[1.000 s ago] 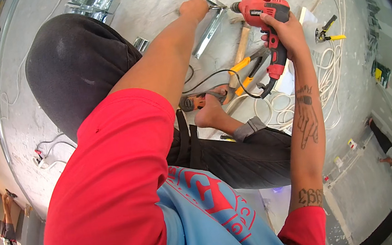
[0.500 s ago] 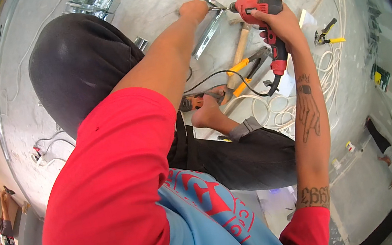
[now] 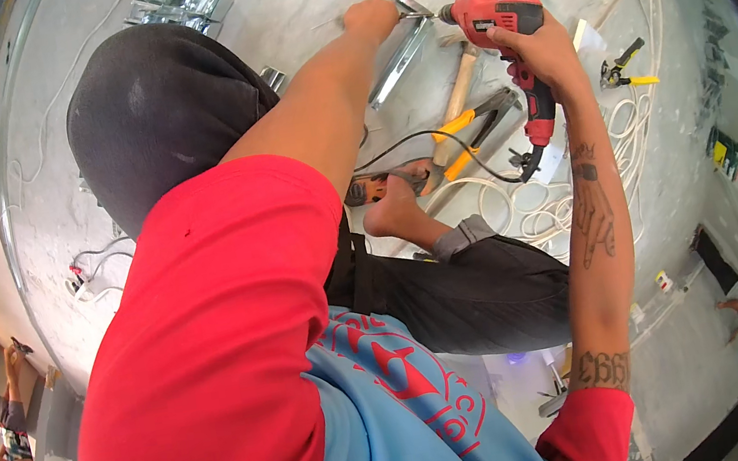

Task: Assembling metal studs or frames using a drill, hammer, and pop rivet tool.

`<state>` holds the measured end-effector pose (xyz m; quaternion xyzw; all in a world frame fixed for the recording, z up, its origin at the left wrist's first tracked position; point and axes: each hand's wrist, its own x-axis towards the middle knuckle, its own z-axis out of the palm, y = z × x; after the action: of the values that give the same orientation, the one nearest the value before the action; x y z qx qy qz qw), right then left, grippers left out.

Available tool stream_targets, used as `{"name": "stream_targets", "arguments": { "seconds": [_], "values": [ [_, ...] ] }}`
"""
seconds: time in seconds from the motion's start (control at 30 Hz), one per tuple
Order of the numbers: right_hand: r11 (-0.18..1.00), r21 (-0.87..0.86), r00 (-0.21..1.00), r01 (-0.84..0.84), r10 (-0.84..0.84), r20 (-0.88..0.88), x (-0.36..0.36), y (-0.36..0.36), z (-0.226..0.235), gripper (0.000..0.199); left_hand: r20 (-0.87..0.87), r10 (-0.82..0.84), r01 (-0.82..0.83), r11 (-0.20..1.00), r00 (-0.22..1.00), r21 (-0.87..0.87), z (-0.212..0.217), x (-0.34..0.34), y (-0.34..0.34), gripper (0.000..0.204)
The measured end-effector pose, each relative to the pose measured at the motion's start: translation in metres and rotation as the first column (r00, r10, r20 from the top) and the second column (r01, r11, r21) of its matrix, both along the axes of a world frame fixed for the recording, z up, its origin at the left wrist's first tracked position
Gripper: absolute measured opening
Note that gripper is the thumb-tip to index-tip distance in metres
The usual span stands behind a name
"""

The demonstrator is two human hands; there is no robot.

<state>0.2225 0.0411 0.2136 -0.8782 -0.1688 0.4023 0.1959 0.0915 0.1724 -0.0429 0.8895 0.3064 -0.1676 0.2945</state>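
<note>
A red and black corded power drill (image 3: 501, 16) is held by my right hand (image 3: 546, 55), its fingers wrapped round the grip and its chuck facing left. The bit meets or nearly meets the end of a shiny metal channel (image 3: 406, 60). My left hand (image 3: 371, 19) is closed at that end of the channel, steadying a short metal piece there; its fingertips are partly hidden. Below the channel lie a hammer (image 3: 460, 86) with a wooden handle and a yellow-handled cutter (image 3: 478, 132). The drill's black cord loops down to the left.
Coiled white cable (image 3: 622, 115) spreads over the floor at right, near yellow-and-black pliers (image 3: 626, 67). Metal channel pieces (image 3: 177, 3) are stacked at the far left. My bare foot (image 3: 393, 213) rests beside an orange and black tool (image 3: 370, 188). Another person (image 3: 15, 441) is at the left edge.
The view has shifted slightly, so everything sits a little further right. Both hands keep their holds, with the drill still against or close to the channel's end.
</note>
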Motion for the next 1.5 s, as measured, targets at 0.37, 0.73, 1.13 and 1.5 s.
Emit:
{"name": "stream_targets", "arguments": {
  "seconds": [0.37,0.73,1.13,1.5],
  "values": [
    [0.978,0.004,0.976,-0.209,0.208,0.069,0.011,0.003,-0.011,0.059,-0.03,0.0,-0.001,1.0,1.0,-0.031,0.001,0.003,0.003,0.027],
    [0.943,-0.085,0.943,-0.322,0.327,0.063,0.024,0.002,-0.003,0.068,-0.038,-0.01,0.008,0.999,0.999,-0.042,-0.004,0.005,0.006,0.026],
    [0.876,-0.047,0.852,-0.48,0.479,0.211,0.024,-0.013,-0.007,0.065,-0.027,-0.028,0.027,0.999,0.999,-0.038,-0.01,0.006,0.006,0.024],
    [0.816,-0.043,0.772,-0.577,0.561,0.3,0.024,-0.025,-0.007,0.069,-0.034,-0.01,0.006,0.996,0.999,-0.091,-0.003,0.005,0.009,0.025]
  ]
}}
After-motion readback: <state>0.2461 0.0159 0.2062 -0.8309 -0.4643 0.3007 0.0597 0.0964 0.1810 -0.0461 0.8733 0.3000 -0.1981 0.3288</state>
